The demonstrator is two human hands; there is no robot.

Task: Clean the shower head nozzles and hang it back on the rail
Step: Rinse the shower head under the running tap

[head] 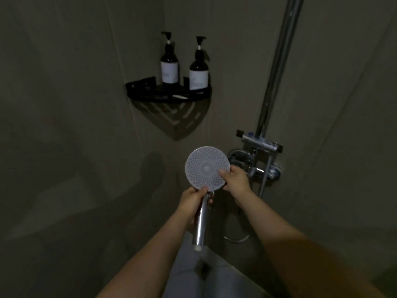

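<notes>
Holding the shower head [206,167] face-up in front of the body, the left hand [194,203] has its fingers wrapped round the top of the chrome handle [200,224], thumb lying on the lower rim of the nozzle plate. The right hand [236,181] pinches the plate's right edge, thumb tip pressed on the nozzles and the other fingers curled behind the rim.

What could go wrong, as I judge it: the handle is smooth chrome and may be wet, so rubbing sideways across the nozzles could twist the head in the left hand's grip. The hose (only a loop [236,238] shows low behind the handle) could snag or tug when the head is lifted toward the rail [277,67], which stands up and to the right above the mixer valve [261,157]. The light is dim, so leftover scale in the small holes would be easy to miss. I cannot make out a holder on the rail, so finding the seat may take care.

Two dark pump bottles with pale labels stand on the black corner shelf [139,91]: the left bottle [169,65] toward the shelf's back corner, the right bottle [198,69] near its right end. How full they are cannot be told through the dark walls. A small pale item [180,96] lies at the shelf's front edge.
</notes>
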